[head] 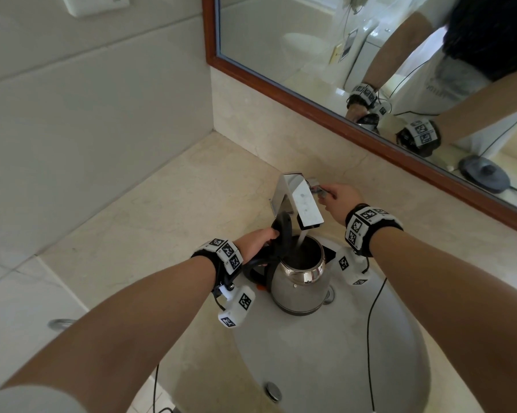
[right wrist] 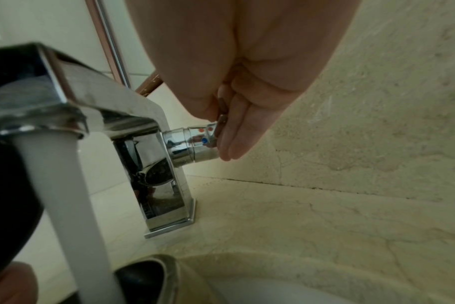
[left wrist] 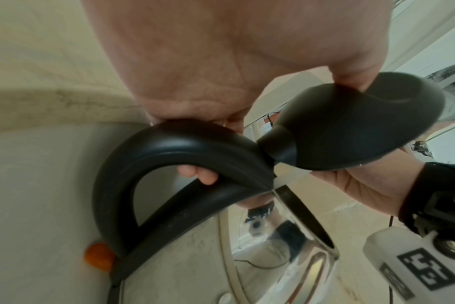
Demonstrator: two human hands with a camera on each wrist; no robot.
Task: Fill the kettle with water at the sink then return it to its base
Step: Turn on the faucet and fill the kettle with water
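Note:
A steel kettle (head: 299, 283) with a black handle stands in the white sink (head: 355, 353), its black lid (head: 281, 231) tipped open. My left hand (head: 263, 238) grips the handle (left wrist: 174, 148), with the thumb against the raised lid (left wrist: 364, 123). Water (head: 303, 236) runs from the chrome tap (head: 300, 201) into the kettle's mouth. My right hand (head: 337, 199) pinches the tap lever (right wrist: 222, 118) on the side knob (right wrist: 195, 142), thumb on one side and fingers on the other. The white stream (right wrist: 65, 195) falls past the kettle's rim (right wrist: 153, 267).
The beige marble counter (head: 167, 222) surrounds the basin, with a wall on the left and a wood-framed mirror (head: 340, 114) behind. A dark round kettle base (head: 483, 174) shows only as a reflection in the mirror. The drain (head: 273, 391) sits at the near end of the basin. Thin black cables hang from both wrists.

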